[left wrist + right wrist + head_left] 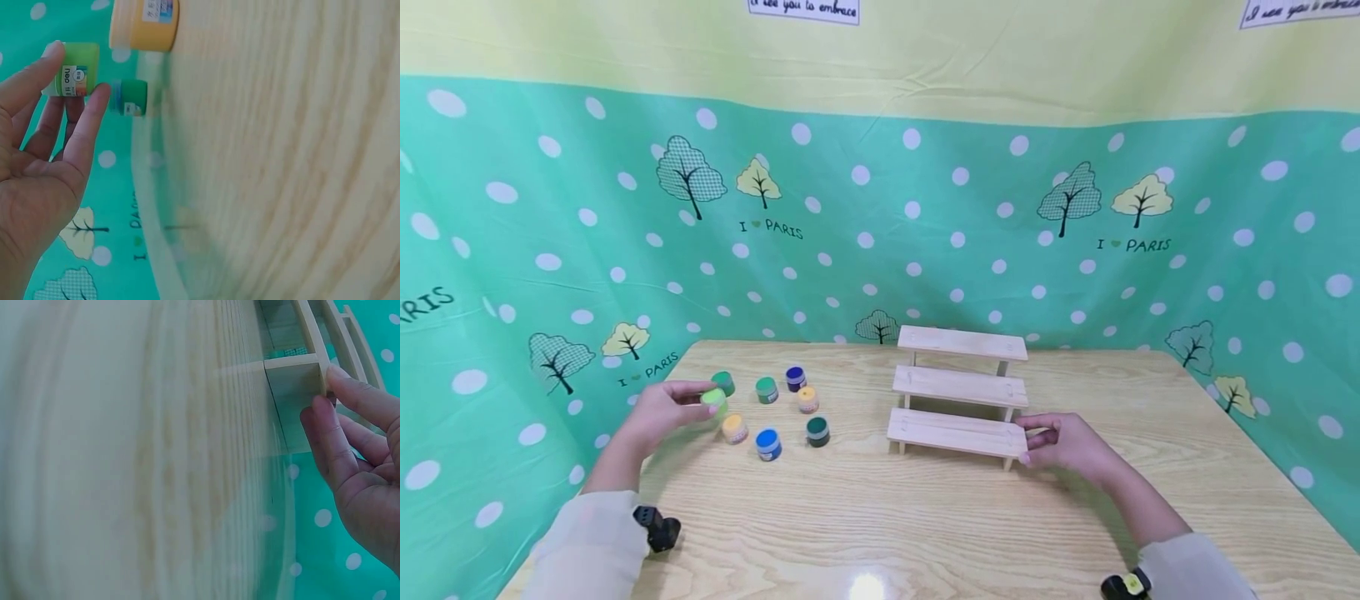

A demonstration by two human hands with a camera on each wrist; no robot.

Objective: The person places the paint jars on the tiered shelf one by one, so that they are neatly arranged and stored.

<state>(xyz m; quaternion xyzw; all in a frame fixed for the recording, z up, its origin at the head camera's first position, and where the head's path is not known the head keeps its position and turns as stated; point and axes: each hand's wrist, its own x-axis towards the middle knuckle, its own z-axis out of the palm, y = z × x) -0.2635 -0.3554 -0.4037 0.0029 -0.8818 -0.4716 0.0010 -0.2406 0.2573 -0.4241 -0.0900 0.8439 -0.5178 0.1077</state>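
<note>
At eight o'clock in head view, pinching light-green deli paint jar [78,70] with left hand [657,410]; at four, gripping three-tiered wooden stand [957,386] with right hand [1063,443].

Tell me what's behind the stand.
Behind the stand, whose lowest step the right hand holds, hangs green dotted cloth; a printed tree shows beside its top left corner. The stand hides part of the table; what lies there cannot be seen.

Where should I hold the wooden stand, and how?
The wooden stand looks easiest to pinch by the right end of its lowest step, coming from the right, where the right hand is. That board is thin and flat, and the jars are all over on the left, out of the way.
</note>
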